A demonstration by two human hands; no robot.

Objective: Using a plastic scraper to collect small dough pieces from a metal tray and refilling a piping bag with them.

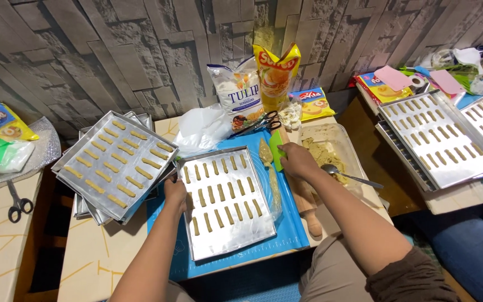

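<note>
A metal baking tray [236, 237] lies on a blue mat [294, 229] in front of me, carrying rows of short dough sticks [219, 196]. My left hand [175, 190] grips the tray's left edge. My right hand [297, 159] holds a green plastic scraper [275, 152] against a long strip of dough [274, 182] lying on the mat to the right of the tray. A wooden rolling pin [306, 204] lies just right of that strip, under my right forearm.
A stack of trays [113, 162] filled with dough sticks sits at left. A clear container of dough [331, 151] with a spoon [347, 176] is at right. Bags of ingredients [252, 84] and scissors [261, 123] stand behind. More filled trays [437, 137] rest on the right table. Another pair of scissors [17, 204] lies far left.
</note>
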